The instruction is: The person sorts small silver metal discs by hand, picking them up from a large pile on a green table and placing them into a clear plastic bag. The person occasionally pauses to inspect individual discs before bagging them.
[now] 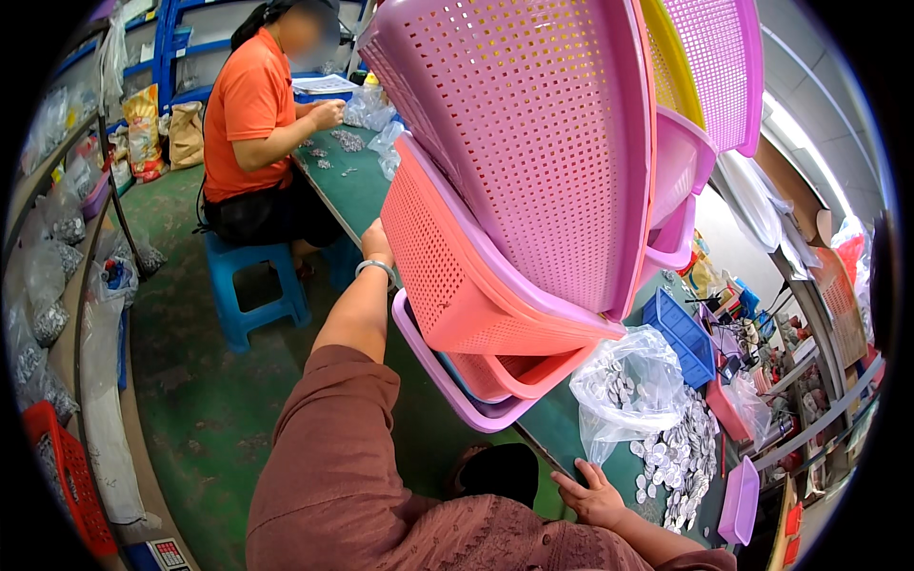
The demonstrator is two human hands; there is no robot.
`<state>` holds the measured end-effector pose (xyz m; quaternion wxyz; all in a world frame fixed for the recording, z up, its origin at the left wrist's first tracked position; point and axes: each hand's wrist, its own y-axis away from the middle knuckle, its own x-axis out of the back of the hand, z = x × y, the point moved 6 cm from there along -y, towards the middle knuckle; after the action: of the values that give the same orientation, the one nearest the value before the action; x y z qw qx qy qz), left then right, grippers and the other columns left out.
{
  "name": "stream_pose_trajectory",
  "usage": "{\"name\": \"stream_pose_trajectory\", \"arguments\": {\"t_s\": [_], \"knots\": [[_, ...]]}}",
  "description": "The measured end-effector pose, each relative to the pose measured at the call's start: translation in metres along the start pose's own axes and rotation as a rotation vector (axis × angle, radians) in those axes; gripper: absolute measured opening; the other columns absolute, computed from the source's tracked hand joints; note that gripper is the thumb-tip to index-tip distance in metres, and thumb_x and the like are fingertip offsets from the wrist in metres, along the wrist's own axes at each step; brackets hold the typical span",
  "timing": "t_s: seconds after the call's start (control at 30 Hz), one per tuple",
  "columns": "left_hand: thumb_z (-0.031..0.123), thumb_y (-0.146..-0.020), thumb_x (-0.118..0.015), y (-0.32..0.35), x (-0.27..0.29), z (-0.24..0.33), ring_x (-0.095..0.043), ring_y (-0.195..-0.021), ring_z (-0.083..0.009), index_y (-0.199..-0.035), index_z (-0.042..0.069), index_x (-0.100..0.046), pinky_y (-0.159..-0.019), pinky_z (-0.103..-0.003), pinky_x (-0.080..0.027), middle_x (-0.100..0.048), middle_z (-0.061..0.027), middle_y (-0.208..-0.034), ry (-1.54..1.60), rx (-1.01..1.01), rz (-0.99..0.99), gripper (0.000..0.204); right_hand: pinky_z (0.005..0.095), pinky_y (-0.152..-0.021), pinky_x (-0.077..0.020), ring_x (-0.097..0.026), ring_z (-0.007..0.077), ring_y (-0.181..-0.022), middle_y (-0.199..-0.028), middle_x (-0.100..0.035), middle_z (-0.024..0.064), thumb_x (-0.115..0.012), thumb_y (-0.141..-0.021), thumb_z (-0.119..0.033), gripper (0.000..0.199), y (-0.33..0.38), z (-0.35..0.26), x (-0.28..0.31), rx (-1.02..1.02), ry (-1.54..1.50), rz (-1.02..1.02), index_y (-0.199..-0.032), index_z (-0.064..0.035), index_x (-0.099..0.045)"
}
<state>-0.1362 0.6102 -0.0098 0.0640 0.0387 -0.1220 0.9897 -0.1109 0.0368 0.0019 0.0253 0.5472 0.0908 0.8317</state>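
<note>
A tilted stack of perforated plastic baskets rises in front of me, a large purple basket [533, 143] inside a salmon-pink basket [433, 257]. My left hand [377, 242], with a bracelet at the wrist, grips the left side of the salmon basket; its fingertips are partly hidden. Under the stack a purple rim [466, 404] shows. My right hand [592, 495] rests at the table edge with fingers stretched out, beside a clear plastic bag [633, 381] of small silvery pieces. Loose flat silvery discs [681, 466] lie heaped to its right.
A person in an orange shirt [257, 95] sits on a blue stool [249, 290] at the green table [333, 186], far left. A blue crate [681, 333] and small purple tray [739, 502] stand right. Shelves with filled bags [48, 276] line the left, above a red basket [67, 476].
</note>
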Motion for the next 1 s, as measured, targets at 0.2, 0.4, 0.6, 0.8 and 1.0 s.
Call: {"name": "stream_pose_trajectory", "arguments": {"t_s": [0.2, 0.4, 0.6, 0.8, 1.0], "knots": [[0.031, -0.077, -0.059, 0.002, -0.001, 0.0, -0.06, -0.088, -0.0318, -0.095, 0.003, -0.062, -0.073, -0.035, -0.046, -0.063, -0.0197, -0.095, 0.069, -0.006, -0.005, 0.033, 0.0458, -0.096, -0.035, -0.034, 0.0341, -0.119, -0.134, -0.035, -0.0036, -0.052, -0.075, -0.019, 0.021, 0.001, 0.0, 0.0, 0.001, -0.003, 0.005, -0.092, -0.0134, -0.064], [0.034, -0.081, -0.054, 0.002, 0.0, 0.005, -0.059, -0.088, -0.0324, -0.093, 0.002, -0.062, -0.073, -0.035, -0.046, -0.063, -0.019, -0.094, 0.003, -0.001, -0.018, 0.035, 0.0464, -0.097, -0.0345, -0.034, 0.0345, -0.118, -0.134, -0.035, -0.0035, -0.052, -0.076, -0.019, 0.021, 0.001, 0.0, -0.002, 0.002, -0.005, 0.01, -0.092, -0.0136, -0.064], [0.033, -0.083, -0.049, 0.008, 0.003, 0.011, -0.059, -0.089, -0.0322, -0.095, 0.002, -0.061, -0.073, -0.036, -0.045, -0.063, -0.0178, -0.095, 0.046, 0.047, -0.055, 0.035, 0.0467, -0.097, -0.034, -0.034, 0.0348, -0.119, -0.134, -0.035, -0.0033, -0.052, -0.076, -0.019, 0.021, 0.002, 0.0, -0.003, -0.002, -0.005, 0.001, -0.092, -0.0135, -0.064], [0.033, -0.084, -0.048, 0.005, 0.002, 0.01, -0.06, -0.087, -0.0314, -0.099, 0.002, -0.06, -0.073, -0.035, -0.046, -0.063, -0.0172, -0.095, 0.029, 0.02, -0.03, 0.036, 0.0468, -0.097, -0.0341, -0.034, 0.0352, -0.119, -0.134, -0.035, -0.0031, -0.051, -0.076, -0.019, 0.022, 0.001, 0.001, -0.002, -0.002, 0.0, -0.013, -0.093, -0.0135, -0.064], [0.032, -0.085, -0.047, 0.01, 0.004, 0.015, -0.06, -0.086, -0.0312, -0.098, 0.002, -0.06, -0.071, -0.036, -0.047, -0.063, -0.0172, -0.095, 0.038, 0.049, -0.052, 0.035, 0.046, -0.096, -0.0348, -0.035, 0.0346, -0.119, -0.134, -0.035, -0.0034, -0.052, -0.076, -0.019, 0.022, 0.002, 0.0, -0.002, -0.006, 0.003, -0.002, -0.093, -0.0134, -0.064]]}}
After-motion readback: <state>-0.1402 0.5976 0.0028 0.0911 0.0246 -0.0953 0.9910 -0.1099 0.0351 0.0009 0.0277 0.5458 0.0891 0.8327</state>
